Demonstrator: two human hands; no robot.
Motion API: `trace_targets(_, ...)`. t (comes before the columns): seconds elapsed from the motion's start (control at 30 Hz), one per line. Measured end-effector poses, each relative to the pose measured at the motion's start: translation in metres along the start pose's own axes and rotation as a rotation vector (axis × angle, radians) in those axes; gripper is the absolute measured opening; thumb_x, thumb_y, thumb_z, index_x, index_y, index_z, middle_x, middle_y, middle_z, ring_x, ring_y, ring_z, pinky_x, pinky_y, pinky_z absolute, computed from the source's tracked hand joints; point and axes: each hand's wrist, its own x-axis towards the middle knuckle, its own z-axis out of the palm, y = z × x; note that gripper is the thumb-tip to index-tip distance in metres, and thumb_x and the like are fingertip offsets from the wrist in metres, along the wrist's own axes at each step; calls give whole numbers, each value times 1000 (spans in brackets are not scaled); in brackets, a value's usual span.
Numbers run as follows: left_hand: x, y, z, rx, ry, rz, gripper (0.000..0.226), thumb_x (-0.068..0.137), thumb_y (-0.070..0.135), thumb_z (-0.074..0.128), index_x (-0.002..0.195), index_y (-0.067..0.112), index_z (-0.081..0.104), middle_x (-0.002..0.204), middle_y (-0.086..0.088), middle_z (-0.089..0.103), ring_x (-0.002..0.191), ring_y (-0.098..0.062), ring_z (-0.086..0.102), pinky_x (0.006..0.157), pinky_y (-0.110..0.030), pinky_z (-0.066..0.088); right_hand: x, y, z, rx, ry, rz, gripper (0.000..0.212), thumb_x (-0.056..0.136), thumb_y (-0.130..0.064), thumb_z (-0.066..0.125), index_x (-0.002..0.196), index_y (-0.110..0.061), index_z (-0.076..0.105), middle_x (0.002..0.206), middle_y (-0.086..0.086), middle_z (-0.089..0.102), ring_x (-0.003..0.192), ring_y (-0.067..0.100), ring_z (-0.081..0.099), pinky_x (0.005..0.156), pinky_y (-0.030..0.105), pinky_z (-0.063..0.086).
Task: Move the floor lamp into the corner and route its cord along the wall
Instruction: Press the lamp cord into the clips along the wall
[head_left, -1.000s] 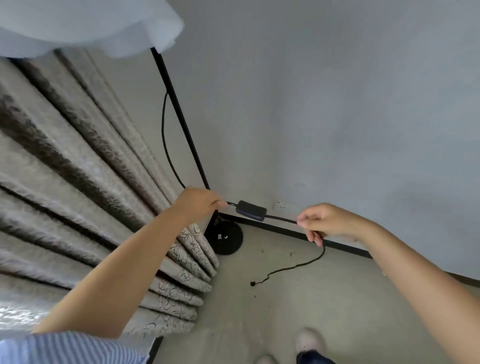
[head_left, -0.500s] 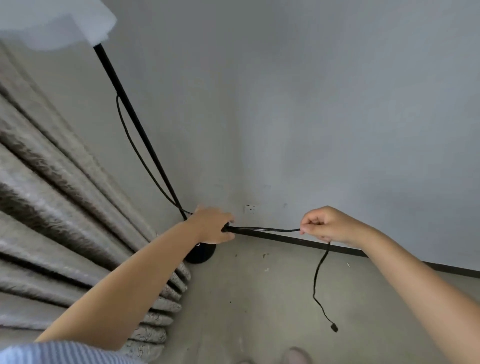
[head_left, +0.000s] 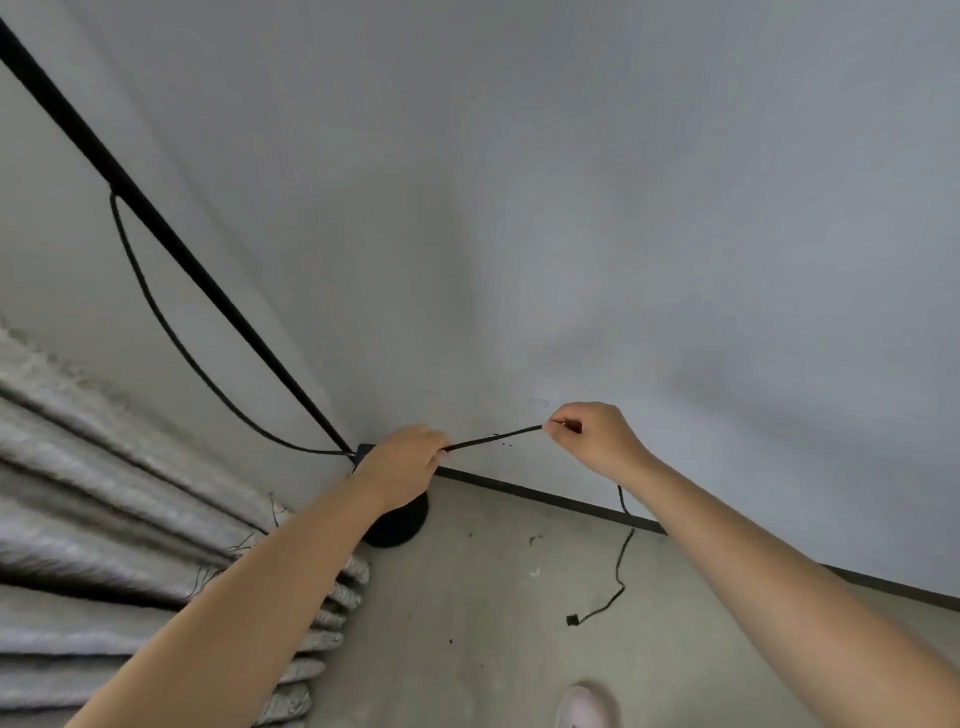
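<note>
The lamp (head_left: 171, 244) stands in the corner, its base (head_left: 400, 525) on the floor against the skirting (head_left: 545, 498). My left hand (head_left: 402, 462) grips the cord (head_left: 493, 438) just above the base; my right hand (head_left: 592, 436) pinches it farther along the skirting, the span between them taut. The tail hangs to the floor, plug (head_left: 572, 619) loose. I should lower both hands together and press the cord flat along the skirting, feeding slack rightward.
</note>
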Motion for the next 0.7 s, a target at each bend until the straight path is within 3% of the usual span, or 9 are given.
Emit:
trace_targets(0.13, 51, -23, 21, 201, -81, -103, 27, 98, 14, 35, 101, 3, 60, 101, -15, 61, 79, -21, 45, 78, -35, 44, 50, 26, 29, -77, 22, -19, 22, 88, -14, 52, 88, 2, 67, 93, 19, 70, 80, 27, 58, 66, 23, 36)
trace_targets(0.23, 82, -50, 40, 341, -93, -134, 27, 97, 12, 37, 97, 3, 63, 80, -7, 57, 77, -18, 47, 72, -34, 46, 85, 42, 61, -116, 18, -26, 23, 89, -15, 50, 89, 1, 67, 94, 19, 68, 83, 26, 57, 70, 27, 39)
trace_targets(0.33, 109, -86, 64, 373, -46, -117, 26, 96, 13, 39, 95, 5, 63, 97, -10, 60, 90, -22, 56, 77, -32, 47, 120, 60, 103, -125, 29, -42, 23, 90, -12, 47, 92, 1, 66, 98, 20, 66, 89, 29, 58, 73, 27, 40)
trace_targets(0.5, 153, -150, 113, 214, 71, -43, 26, 96, 14, 41, 113, 7, 61, 113, -14, 55, 108, -25, 46, 89, -35, 43, 176, 93, 177, -129, 66, -190, 26, 90, -8, 46, 85, 8, 67, 88, 26, 68, 85, 35, 58, 58, 24, 26)
trace_targets(0.57, 169, -172, 130, 200, 128, -10, 27, 95, 9, 42, 116, 8, 60, 115, -16, 56, 110, -27, 46, 91, -34, 44, 199, 105, 204, -124, 78, -239, 27, 89, -10, 49, 83, 9, 67, 87, 26, 69, 81, 34, 59, 60, 27, 30)
trace_targets(0.7, 198, -224, 154, 485, 304, 125, 30, 95, 11, 41, 120, 13, 56, 118, -10, 56, 111, -23, 47, 92, -32, 34, 242, 132, 251, -85, 94, -206, 28, 87, -25, 55, 85, -1, 69, 76, 7, 64, 69, 16, 51, 48, 23, 30)
